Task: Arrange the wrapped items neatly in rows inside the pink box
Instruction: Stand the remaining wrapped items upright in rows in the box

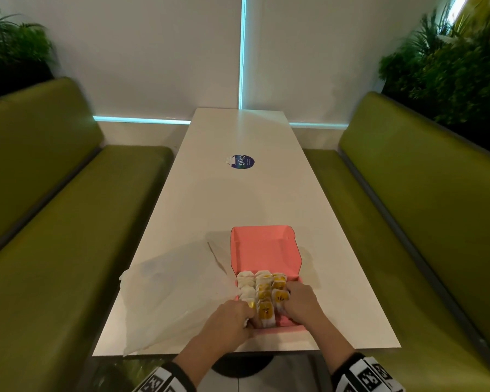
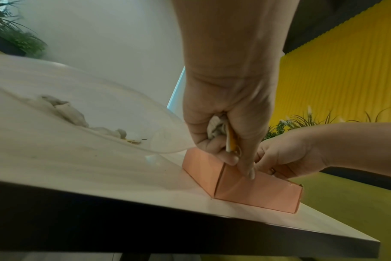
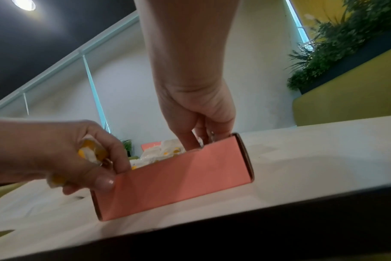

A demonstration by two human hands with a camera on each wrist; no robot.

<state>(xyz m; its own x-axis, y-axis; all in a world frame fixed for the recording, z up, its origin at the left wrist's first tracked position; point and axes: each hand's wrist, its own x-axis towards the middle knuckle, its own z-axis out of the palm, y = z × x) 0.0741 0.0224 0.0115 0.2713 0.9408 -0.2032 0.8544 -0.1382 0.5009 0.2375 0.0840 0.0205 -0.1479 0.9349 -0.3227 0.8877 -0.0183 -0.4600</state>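
Note:
The pink box [image 1: 266,250] lies open near the table's front edge, its lid flat behind it. Several wrapped items [image 1: 262,290], white paper with yellow centres, stand in three rows inside. My left hand [image 1: 248,315] is at the box's near left corner and grips one wrapped item [image 2: 221,130] in its curled fingers, thumb over the front wall [image 2: 257,190]. My right hand [image 1: 285,299] reaches into the right row and its fingers curl round a wrapped item [image 1: 280,296] there. In the right wrist view the box wall [image 3: 179,180] hides those fingertips.
A crumpled clear plastic bag [image 1: 176,292] lies left of the box, touching it. The long white table [image 1: 238,193] carries a round blue sticker [image 1: 244,161] farther back. Green benches [image 1: 54,222] run along both sides, with plants behind them.

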